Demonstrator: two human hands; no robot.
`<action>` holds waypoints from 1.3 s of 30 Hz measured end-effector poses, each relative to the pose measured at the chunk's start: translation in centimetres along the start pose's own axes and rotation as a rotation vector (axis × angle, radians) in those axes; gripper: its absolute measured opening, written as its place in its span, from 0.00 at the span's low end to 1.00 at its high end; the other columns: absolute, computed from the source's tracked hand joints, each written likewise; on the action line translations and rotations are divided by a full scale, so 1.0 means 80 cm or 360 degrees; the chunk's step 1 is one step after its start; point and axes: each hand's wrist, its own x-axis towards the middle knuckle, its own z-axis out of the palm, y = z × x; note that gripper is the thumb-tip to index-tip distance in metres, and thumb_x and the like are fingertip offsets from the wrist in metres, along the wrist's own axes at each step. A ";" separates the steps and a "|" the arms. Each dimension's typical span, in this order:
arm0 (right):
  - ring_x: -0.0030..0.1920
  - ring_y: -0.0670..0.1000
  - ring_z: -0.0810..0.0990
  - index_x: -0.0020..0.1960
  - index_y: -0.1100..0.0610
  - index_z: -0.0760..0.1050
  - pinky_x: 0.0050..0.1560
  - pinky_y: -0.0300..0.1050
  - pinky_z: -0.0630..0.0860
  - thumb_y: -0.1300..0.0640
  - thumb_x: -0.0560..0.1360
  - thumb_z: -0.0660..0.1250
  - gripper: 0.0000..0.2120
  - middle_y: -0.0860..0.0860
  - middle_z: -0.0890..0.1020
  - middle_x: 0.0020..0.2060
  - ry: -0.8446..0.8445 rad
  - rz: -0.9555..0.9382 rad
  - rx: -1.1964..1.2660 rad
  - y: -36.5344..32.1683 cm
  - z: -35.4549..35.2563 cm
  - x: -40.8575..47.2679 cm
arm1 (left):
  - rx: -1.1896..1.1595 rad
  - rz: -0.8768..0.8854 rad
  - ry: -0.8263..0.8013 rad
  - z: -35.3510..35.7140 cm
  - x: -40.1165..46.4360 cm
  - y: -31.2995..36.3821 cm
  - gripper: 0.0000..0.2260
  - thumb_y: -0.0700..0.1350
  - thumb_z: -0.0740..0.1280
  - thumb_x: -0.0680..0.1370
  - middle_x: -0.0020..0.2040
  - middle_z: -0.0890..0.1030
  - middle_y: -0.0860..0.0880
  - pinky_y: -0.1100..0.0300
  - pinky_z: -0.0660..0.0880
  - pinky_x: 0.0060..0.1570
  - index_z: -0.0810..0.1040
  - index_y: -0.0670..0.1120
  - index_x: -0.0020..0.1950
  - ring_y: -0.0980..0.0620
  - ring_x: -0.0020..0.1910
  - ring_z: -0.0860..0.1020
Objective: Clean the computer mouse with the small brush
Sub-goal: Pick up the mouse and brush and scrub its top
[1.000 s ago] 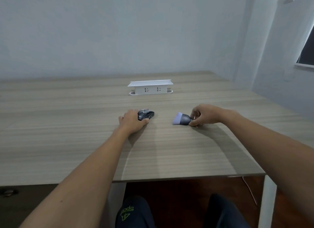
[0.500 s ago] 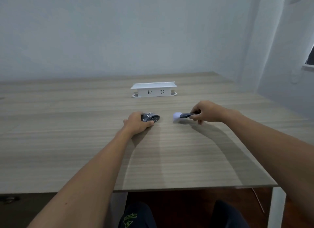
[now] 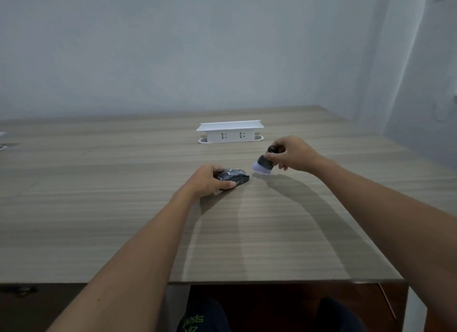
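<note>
Left hand (image 3: pixel 207 182) grips dark computer mouse (image 3: pixel 233 176) on wooden table (image 3: pixel 99 208); right hand (image 3: pixel 293 154) fingers pinch small brush (image 3: pixel 264 164), bristles down, just right of mouse.

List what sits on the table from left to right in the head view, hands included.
left hand → computer mouse → small brush → right hand. The white power strip stands farther back, above the mouse in the picture, so it is left out of the order.
</note>
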 end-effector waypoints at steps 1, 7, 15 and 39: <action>0.23 0.43 0.77 0.44 0.64 0.79 0.27 0.38 0.76 0.59 0.76 0.70 0.08 0.54 0.82 0.30 0.0023 0.0003 0.0038 -0.002 0.002 0.002 | 0.0020 0.0009 -0.0012 0.000 0.002 -0.001 0.21 0.49 0.79 0.69 0.53 0.87 0.49 0.55 0.77 0.58 0.83 0.47 0.61 0.50 0.53 0.83; 0.22 0.42 0.75 0.37 0.57 0.77 0.27 0.38 0.74 0.56 0.78 0.69 0.11 0.51 0.80 0.28 0.0119 0.0028 0.0249 -0.016 0.008 0.011 | 0.0033 0.0021 -0.0058 0.001 0.009 0.002 0.31 0.58 0.80 0.61 0.52 0.87 0.49 0.49 0.79 0.61 0.83 0.48 0.62 0.50 0.54 0.85; 0.24 0.44 0.76 0.42 0.61 0.78 0.26 0.38 0.74 0.55 0.78 0.69 0.10 0.53 0.81 0.30 0.0043 0.0039 0.0248 -0.030 0.020 0.027 | 0.0049 0.0120 -0.0105 0.008 0.017 0.007 0.31 0.58 0.79 0.63 0.53 0.87 0.51 0.49 0.78 0.63 0.83 0.47 0.63 0.52 0.54 0.85; 0.28 0.51 0.77 0.44 0.68 0.82 0.22 0.34 0.73 0.58 0.78 0.68 0.12 0.60 0.83 0.35 -0.0081 0.0247 -0.0100 -0.007 0.021 0.029 | 0.0201 0.0113 -0.0061 0.001 0.030 0.014 0.28 0.53 0.83 0.63 0.51 0.87 0.49 0.52 0.79 0.61 0.85 0.44 0.60 0.53 0.51 0.85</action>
